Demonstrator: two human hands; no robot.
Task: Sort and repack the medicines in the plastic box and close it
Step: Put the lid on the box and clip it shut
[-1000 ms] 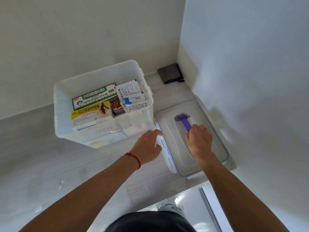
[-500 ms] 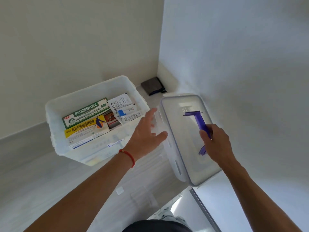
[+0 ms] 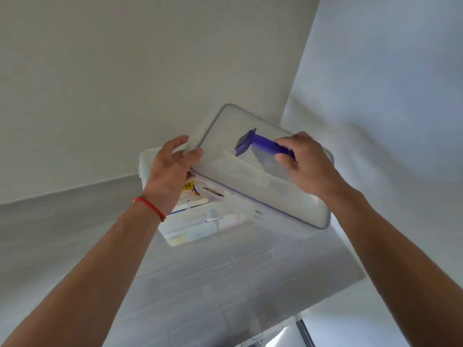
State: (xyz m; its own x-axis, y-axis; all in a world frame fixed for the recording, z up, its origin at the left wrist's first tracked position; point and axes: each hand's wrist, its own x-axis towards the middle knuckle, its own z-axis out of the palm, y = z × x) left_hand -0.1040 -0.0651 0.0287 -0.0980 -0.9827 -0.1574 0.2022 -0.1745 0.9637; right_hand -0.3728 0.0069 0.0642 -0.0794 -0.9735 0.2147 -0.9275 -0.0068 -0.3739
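Plastic box (image 3: 200,221): clear, standing toward the back edge of the tabletop (image 3: 75,234), medicine cartons (image 3: 193,199) packed inside. Sorting looks finished.

Lid (image 3: 263,181): clear with a blue seal rim, held tilted over the box, not yet seated; seating and latching remain.

Right hand (image 3: 308,166): fingers closed round the purple handle (image 3: 260,144).

Left hand (image 3: 170,176): fingers spread, gripping the lid's left edge; red cord (image 3: 150,206) on the wrist.

Writing: one yellow carton label shows, too blurred to read.
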